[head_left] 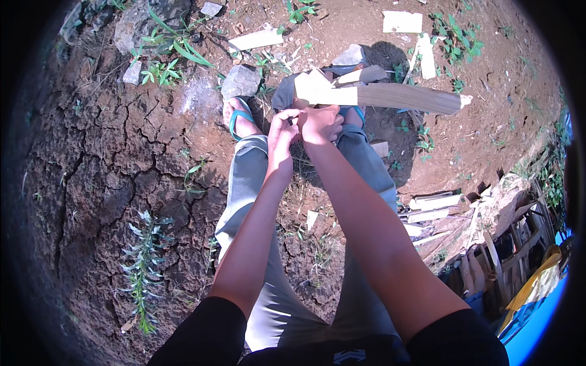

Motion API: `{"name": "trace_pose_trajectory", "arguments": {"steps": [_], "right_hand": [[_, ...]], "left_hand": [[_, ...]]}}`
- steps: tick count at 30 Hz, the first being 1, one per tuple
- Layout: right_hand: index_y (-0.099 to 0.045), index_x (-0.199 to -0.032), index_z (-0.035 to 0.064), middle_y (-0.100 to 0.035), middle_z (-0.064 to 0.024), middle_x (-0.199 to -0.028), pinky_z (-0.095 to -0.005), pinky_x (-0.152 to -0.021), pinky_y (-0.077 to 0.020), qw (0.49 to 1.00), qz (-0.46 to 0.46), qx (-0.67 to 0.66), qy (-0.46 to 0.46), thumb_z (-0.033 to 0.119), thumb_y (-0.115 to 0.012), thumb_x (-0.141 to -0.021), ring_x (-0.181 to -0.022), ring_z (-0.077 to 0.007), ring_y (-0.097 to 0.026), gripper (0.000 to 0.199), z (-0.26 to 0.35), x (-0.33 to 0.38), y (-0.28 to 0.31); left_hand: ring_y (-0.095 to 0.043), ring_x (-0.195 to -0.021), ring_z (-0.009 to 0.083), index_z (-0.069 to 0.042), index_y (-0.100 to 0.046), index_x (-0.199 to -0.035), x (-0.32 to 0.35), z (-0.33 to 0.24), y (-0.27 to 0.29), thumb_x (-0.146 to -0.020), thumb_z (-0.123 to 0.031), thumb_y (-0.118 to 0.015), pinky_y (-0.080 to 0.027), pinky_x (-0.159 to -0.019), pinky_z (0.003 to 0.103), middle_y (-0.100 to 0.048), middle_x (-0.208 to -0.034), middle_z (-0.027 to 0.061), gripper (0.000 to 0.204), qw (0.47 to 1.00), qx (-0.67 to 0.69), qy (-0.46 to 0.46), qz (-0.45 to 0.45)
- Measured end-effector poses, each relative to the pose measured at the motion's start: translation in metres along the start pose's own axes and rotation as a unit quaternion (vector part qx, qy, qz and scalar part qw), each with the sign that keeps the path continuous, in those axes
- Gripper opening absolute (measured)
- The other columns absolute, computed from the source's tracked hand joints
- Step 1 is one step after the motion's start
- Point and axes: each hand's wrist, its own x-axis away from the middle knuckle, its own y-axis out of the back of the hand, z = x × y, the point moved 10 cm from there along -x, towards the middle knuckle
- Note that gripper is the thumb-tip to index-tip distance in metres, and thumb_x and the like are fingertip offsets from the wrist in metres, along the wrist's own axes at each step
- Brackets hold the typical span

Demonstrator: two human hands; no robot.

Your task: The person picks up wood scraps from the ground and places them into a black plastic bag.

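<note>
My left hand (282,129) and my right hand (318,124) are side by side between my feet, at the near edge of a dark bag or cloth (283,93). The left fingers are curled and pinched together beside the right wrist. My right hand is closed in a loose fist with its back toward me. What either hand grips is hidden. Pale split wood pieces (317,89) lie on the dark material just beyond my hands. One long plank (406,97), grey-brown on its face, sticks out to the right.
My feet in teal sandals (241,117) flank the bundle. Grey stones (241,82) and loose wood scraps (402,22) lie beyond it. Cracked dry soil (110,158) and a spiky plant (145,271) are at left. A wood pile (436,210) and blue-yellow sheeting (534,293) lie at right.
</note>
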Motion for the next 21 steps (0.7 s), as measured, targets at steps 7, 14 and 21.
{"name": "trace_pose_trajectory", "arguments": {"steps": [7,14,21], "right_hand": [[-0.045,-0.119,-0.0051,-0.041,-0.0203,-0.125,-0.0450,-0.098,-0.0412,0.995,0.051,0.058,-0.061,0.035,-0.079,-0.074,-0.121,-0.0323,-0.043,0.069,-0.008,0.023,0.034],[-0.062,-0.097,0.0038,-0.063,-0.0119,-0.091,-0.0328,-0.072,-0.0513,0.802,0.074,-0.100,0.584,0.010,-0.071,-0.077,-0.078,-0.0218,-0.064,0.022,0.202,0.071,0.014],[-0.059,-0.122,0.0080,-0.062,-0.0110,-0.118,-0.0408,-0.098,-0.0453,0.603,-0.025,0.389,0.696,0.021,-0.074,-0.079,-0.113,-0.0266,-0.059,0.047,0.274,-0.039,-0.185]], "left_hand": [[-0.059,-0.100,0.0120,-0.014,-0.056,-0.119,0.000,0.018,0.022,-0.095,-0.028,-0.054,-0.045,-0.081,0.028,-0.063,-0.114,0.0014,0.028,0.997,-0.007,0.067,-0.048],[-0.055,-0.091,0.0086,-0.007,-0.056,-0.113,0.007,0.020,0.022,-0.093,-0.015,-0.059,-0.044,-0.075,0.025,-0.061,-0.100,0.0001,0.022,0.995,-0.044,0.078,-0.050],[-0.057,-0.088,0.0142,-0.003,-0.056,-0.109,0.000,0.022,-0.010,-0.087,-0.009,-0.059,-0.047,-0.074,0.028,-0.060,-0.094,0.0075,0.023,0.988,-0.148,0.050,-0.011]]}}
